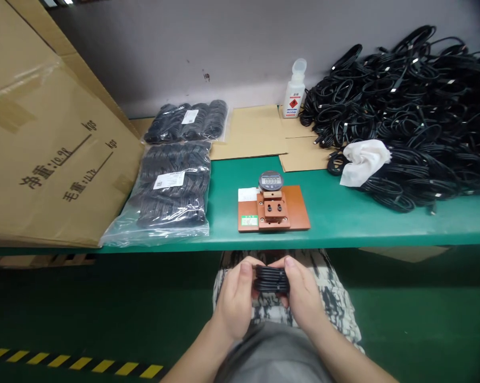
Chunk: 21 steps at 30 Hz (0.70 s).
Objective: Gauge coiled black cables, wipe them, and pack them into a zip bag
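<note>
Over my lap, below the table's front edge, a coiled black cable (272, 280) is held between both hands. My left hand (237, 295) grips its left side, with the thumb on top. On the right side, my right hand (304, 291) closes round the coil in the same way. The fingers underneath are mostly hidden. Straight ahead on the table sits a brown gauge fixture (298, 207) with a round digital dial (271, 181) that seems to read zeros. Neither hand touches it.
Bags of coiled cables (172, 199) lie left on the green table (228, 175), beside a large cardboard box (56, 149). To the right are a heap of black cables (399, 101), a white cloth (363, 162) and a white bottle (294, 96) with its cap up. Cardboard sheets (251, 133) lie behind.
</note>
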Available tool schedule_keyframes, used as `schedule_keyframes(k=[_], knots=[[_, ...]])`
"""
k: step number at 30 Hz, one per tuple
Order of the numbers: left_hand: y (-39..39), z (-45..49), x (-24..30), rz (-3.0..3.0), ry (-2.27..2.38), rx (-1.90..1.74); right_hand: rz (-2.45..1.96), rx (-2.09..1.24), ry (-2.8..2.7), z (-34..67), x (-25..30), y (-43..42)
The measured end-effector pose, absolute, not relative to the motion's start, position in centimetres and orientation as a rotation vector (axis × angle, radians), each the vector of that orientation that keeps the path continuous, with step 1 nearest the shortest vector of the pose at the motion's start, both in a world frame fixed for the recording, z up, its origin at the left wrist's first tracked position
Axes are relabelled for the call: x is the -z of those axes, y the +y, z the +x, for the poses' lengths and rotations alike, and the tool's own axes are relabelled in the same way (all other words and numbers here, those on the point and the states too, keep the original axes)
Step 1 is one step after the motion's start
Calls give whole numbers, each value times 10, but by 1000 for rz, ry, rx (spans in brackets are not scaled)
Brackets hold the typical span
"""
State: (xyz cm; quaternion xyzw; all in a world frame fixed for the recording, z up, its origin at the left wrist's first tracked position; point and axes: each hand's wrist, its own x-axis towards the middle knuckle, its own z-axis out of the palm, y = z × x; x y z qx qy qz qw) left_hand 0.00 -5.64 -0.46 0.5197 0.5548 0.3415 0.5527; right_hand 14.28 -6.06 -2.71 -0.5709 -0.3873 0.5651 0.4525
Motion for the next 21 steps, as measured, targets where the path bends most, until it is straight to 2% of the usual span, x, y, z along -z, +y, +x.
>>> schedule_keyframes(k=[12, 21], knots=[[-55, -3, 2, 1469, 1334, -678, -1448, -1455, -955, 140, 28, -61], [-49, 0, 13, 1381, 1583, -652, -1421, -1203, -1342, 145, 30, -55]])
